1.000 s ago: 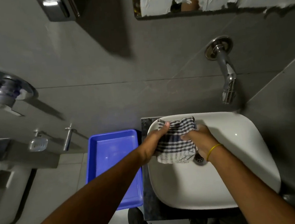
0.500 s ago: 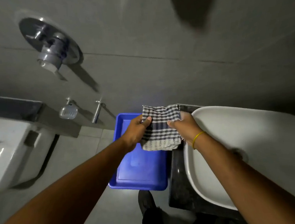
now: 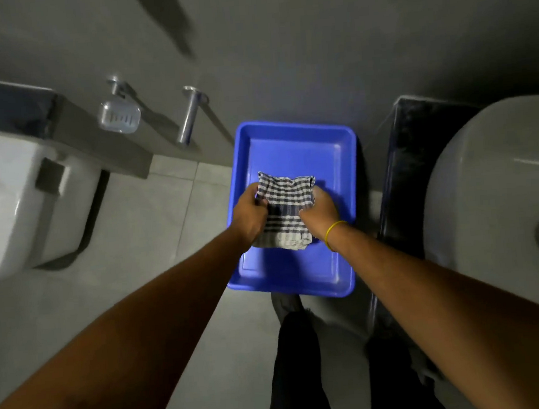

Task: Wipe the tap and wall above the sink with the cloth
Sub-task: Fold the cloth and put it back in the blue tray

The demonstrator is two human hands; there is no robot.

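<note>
Both hands grip folded checked cloth (image 3: 283, 213) over blue tray (image 3: 289, 144) on the floor. Left hand (image 3: 249, 217) clamped on cloth's left edge, right hand (image 3: 321, 211) on right edge, yellow band (image 3: 334, 233) at wrist. Cloth possibly touching tray bottom, hard to tell. White sink (image 3: 486, 187) at right.

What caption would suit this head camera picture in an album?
Both hands, left hand and right hand, hold a checked cloth over a blue tray beside the sink.
</note>
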